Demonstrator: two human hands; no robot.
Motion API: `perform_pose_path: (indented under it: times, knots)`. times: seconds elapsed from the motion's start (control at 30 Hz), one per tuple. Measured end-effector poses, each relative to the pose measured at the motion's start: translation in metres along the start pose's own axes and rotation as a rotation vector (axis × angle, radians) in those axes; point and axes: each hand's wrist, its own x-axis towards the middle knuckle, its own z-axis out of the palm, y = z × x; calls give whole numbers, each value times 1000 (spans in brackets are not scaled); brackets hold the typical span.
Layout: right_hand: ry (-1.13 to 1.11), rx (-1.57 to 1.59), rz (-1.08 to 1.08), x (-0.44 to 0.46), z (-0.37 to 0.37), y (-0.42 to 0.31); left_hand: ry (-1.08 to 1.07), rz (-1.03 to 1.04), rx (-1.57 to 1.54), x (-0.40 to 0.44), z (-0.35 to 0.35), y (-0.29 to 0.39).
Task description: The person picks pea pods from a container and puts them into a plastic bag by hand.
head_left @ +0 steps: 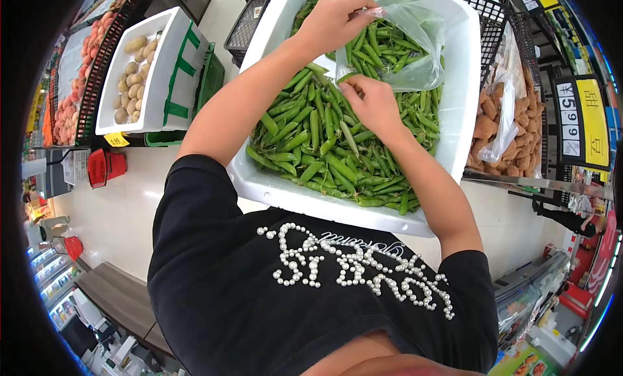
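Between my hands spreads a clear plastic bag (422, 35); green pea pods show inside or through it. My left hand (341, 22) is closed, pinching the bag's upper edge. Lower down, my right hand (373, 103) is closed with a green pea pod (346, 78) at its fingertips, right by the bag's lower edge. Whether those fingers also grip the film, I cannot tell. Both hands are over a white foam box (272, 197) holding a heap of loose pea pods (324, 142).
Left of the box stands a white foam box (175, 71) of potatoes. Brown tubers (519, 126) lie on the right, beside a price sign (581, 119). Black plastic crates (250, 25) stand behind. A red basket (107, 167) is on the floor; another person (571, 219) is far right.
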Motion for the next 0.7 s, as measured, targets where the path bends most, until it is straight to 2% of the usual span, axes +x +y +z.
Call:
perform_pose_path:
  times: [0.1, 0.23, 0.27, 0.33, 0.37, 0.47, 0.57, 0.67, 0.7]
  knots:
    - [-43, 346, 263, 0, -8, -4, 49, 28, -43, 0, 2, -5]
    - [-130, 1068, 654, 9, -32, -3, 28, -18, -21, 1, -3, -4]
    - [4, 1110, 672, 11, -34, 0, 35, -27, -30, 1, -3, -3]
    - [407, 1179, 553, 20, -45, 20, 11, -31, -9, 1, -5, 0]
    - [608, 1201, 488, 22, -48, 26, -17, -27, 20, 2, -8, 2]
    - [714, 1073, 338, 22, -64, 5, -24, 10, 29, 2, -7, 4]
    - [542, 958, 368, 16, -59, 9, 16, 43, -8, 3, 0, -2]
    - [381, 602, 216, 13, -59, 5, 13, 15, -13, 2, 1, 0]
    - [381, 569, 190, 13, -58, 6, 7, -4, -4, 2, 0, 1]
